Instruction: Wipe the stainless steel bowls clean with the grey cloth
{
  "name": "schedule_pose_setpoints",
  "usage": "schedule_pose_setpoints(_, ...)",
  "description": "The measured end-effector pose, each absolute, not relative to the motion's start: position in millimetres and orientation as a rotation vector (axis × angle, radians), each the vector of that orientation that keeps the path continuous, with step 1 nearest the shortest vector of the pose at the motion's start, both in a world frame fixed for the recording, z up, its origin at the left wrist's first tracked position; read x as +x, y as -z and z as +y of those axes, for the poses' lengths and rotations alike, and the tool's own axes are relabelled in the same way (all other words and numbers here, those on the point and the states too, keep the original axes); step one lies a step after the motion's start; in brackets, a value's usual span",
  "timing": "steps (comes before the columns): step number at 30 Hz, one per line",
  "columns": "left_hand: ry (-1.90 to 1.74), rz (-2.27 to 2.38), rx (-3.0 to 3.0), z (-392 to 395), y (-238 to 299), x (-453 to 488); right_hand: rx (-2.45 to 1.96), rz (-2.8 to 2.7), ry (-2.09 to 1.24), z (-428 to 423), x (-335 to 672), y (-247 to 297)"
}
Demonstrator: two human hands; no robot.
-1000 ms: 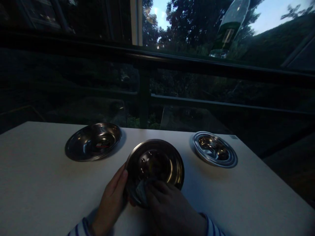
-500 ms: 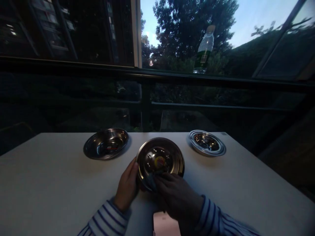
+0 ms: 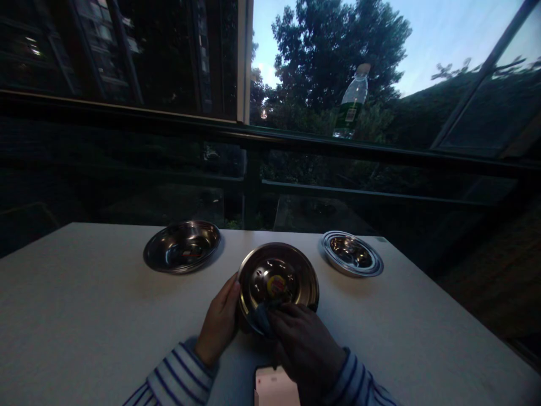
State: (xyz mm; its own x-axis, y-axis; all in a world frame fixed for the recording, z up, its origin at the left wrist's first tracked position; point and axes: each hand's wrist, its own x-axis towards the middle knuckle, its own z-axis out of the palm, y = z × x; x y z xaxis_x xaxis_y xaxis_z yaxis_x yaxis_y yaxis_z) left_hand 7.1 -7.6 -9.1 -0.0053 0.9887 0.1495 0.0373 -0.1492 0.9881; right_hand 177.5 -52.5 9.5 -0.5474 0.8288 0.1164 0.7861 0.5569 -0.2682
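Note:
A shiny metal bowl with a round yellow and red sticker on its inner bottom is tilted toward me above the table. My left hand grips its left rim, thumb on the near side. In my right hand is a bluish-grey cloth, pressed against the bowl's lower inner wall. Most of the cloth is hidden under the fingers. Below my right hand lies a phone with a pale pink lit screen, partly covered by that hand.
On the white table, another metal bowl stands back left. Stacked metal dishes are at back right. A plastic bottle with a green label stands on the dark window ledge behind the table.
The view has tilted and shifted slightly. Both hands stay on the bowl, and the cloth remains at its lower inner wall with little visible movement.

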Motion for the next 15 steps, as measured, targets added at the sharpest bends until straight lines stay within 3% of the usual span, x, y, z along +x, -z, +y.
schedule_pose_setpoints(15,-1.331,1.122,1.383,-9,10,12,-1.154,-2.534,-0.22,-47,170,-2)
